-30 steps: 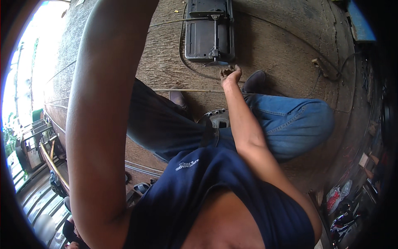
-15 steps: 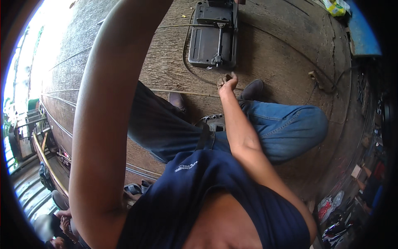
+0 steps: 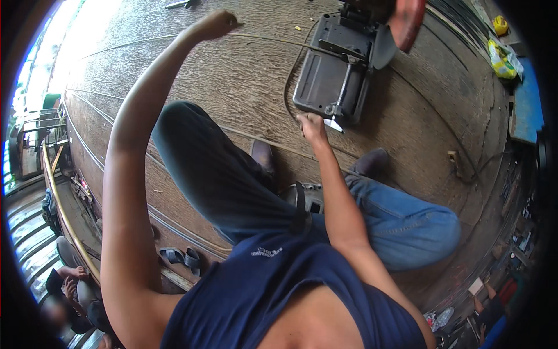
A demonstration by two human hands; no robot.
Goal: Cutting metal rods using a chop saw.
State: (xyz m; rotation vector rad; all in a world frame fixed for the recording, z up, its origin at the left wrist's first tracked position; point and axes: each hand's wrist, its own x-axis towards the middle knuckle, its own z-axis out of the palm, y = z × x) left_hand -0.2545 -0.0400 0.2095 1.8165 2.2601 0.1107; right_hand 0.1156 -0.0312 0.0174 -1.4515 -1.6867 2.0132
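Cut-off saw (image 3: pixel 325 84) stands on the ground just beyond your right hand

Its base is a dark metal slab with rounded corners, smooth-faced and dull, lying aslant on brown, coarse-grained ground (image 3: pixel 430 110). At the far end sits a thin, flat grey disc (image 3: pixel 383 51), partly covered by a curved orange-red guard (image 3: pixel 408 23). A straight, shiny metal screw (image 3: pixel 346 84) runs along the base to a pale, flat handle (image 3: pixel 333 124) at the near edge.

Your right hand (image 3: pixel 312 126) is right beside that handle, fingers curled; you cannot tell from here whether they are clamped on it. Your left hand (image 3: pixel 220 25) is well apart from the saw, fingers bent inward, by a long, slim rod (image 3: pixel 267 41) that reaches the saw; whether it grips anything cannot be told. A dark, bendy cable (image 3: pixel 288 87) curves around the base's left side.
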